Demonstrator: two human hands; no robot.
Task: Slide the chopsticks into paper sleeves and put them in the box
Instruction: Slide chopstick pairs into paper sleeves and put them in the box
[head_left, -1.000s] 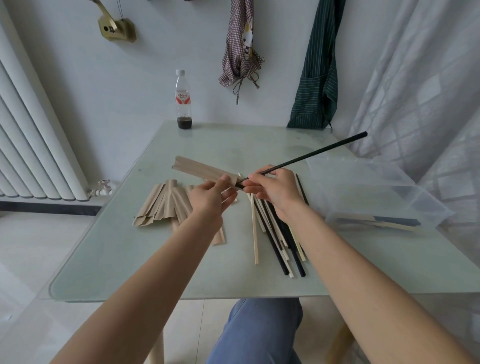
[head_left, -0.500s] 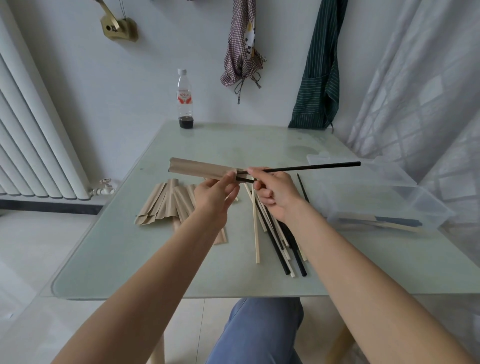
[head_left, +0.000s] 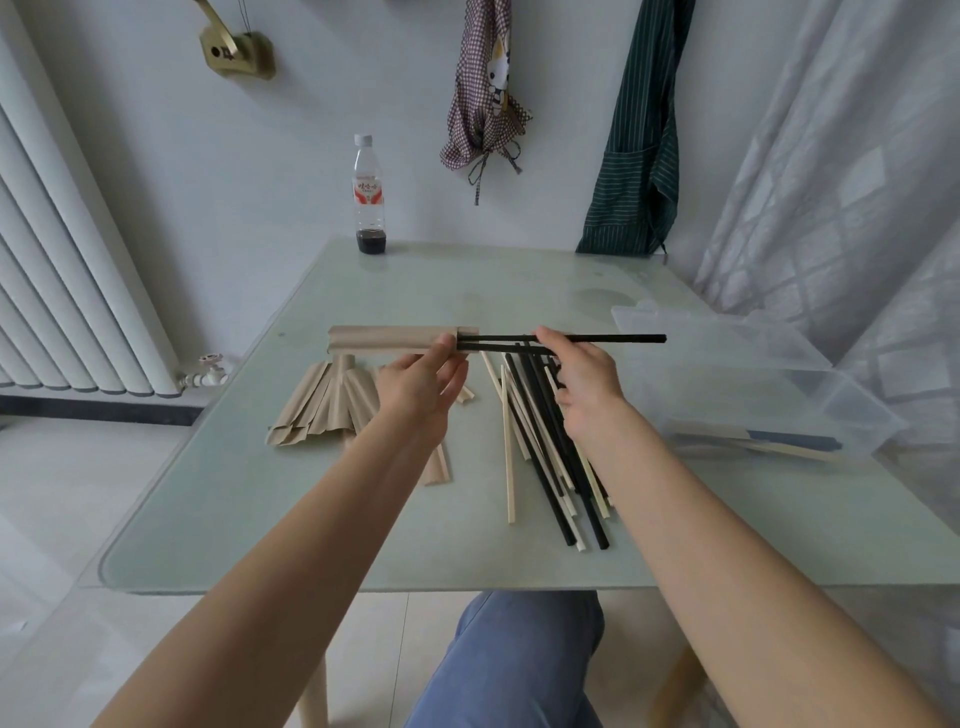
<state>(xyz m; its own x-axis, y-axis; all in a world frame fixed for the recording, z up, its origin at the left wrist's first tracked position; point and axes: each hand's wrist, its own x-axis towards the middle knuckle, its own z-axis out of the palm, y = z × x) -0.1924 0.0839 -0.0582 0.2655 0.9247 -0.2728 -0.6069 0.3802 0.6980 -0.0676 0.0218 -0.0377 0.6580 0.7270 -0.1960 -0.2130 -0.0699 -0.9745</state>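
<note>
The sleeve (head_left: 395, 340) is pinched at its mouth by the left hand (head_left: 415, 387), level and in line with the black chopsticks (head_left: 613, 339) gripped by the right hand (head_left: 584, 374), whose tips seem just entered.

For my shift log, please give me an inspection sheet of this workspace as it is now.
Surface: pale glass table, bare at the near edge.
Job's things: paper sleeve held level, black chopsticks partly inside; loose sleeves left; loose black and pale chopsticks centre; clear plastic box right, some sleeved pairs inside.
Clutter: plastic bottle, dark liquid at bottom.
Grippers: left hand pinches sleeve mouth; right hand pinches chopsticks.
Cables: nothing seen.
Surroundings: radiator, hanging aprons, curtain.
</note>
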